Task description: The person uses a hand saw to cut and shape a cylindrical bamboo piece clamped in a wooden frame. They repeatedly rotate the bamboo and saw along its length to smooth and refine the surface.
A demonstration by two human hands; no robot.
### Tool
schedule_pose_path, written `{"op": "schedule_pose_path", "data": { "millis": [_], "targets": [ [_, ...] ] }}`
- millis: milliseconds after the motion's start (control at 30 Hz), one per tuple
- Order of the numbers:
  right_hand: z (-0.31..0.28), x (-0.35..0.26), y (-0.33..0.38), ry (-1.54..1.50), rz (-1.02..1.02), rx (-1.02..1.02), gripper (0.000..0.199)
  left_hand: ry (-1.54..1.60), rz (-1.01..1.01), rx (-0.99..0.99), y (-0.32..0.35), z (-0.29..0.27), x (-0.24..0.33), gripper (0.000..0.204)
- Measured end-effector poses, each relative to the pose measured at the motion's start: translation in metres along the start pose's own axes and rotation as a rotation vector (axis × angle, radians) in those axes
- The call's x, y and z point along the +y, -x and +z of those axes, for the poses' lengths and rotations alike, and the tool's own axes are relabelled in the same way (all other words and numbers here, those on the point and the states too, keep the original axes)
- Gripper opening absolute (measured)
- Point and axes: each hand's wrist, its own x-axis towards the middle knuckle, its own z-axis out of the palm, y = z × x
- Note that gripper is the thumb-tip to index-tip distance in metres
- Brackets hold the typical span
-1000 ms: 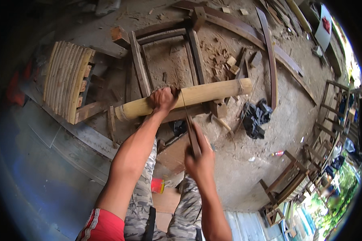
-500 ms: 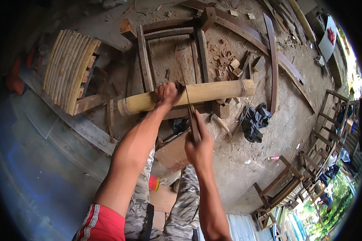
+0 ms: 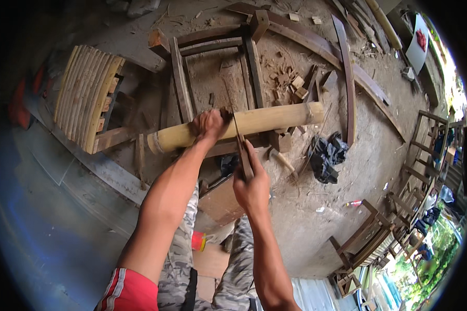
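I'm over a dirt floor (image 3: pixel 347 171) littered with wood chips, with a wooden frame (image 3: pixel 213 67), a slatted panel (image 3: pixel 88 96) and a black bag (image 3: pixel 324 155) about me, and chair frames stacked off to my right. Since a moment ago the bamboo pole (image 3: pixel 275 118) has shifted a little in my view, lying across the frame under my left hand (image 3: pixel 208 125), whose fingers are wrapped shut around it. My right hand (image 3: pixel 251 189) is closed on a knife (image 3: pixel 242 150), its blade standing against the pole just beside my left hand.
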Motion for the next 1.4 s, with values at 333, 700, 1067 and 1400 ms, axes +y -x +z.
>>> {"op": "schedule_pose_path", "data": {
  "millis": [333, 700, 1067, 1400],
  "targets": [
    [-0.040, -0.020, 0.044, 0.064, -0.030, 0.002, 0.071, 0.013, -0.094, 0.024, 0.021, -0.038, 0.038, 0.051],
    [-0.031, -0.002, 0.097, 0.017, 0.004, 0.017, 0.070, 0.033, -0.171, -0.195, -0.031, -0.032, 0.019, 0.054],
    [-0.040, -0.026, 0.064, 0.009, 0.073, -0.051, 0.067, -0.159, 0.443, -0.078, 0.011, -0.031, -0.017, 0.091],
    [-0.058, -0.091, 0.055, 0.106, 0.159, -0.150, 0.070, -0.184, 0.448, -0.270, -0.001, -0.036, -0.017, 0.111]
  ]
}}
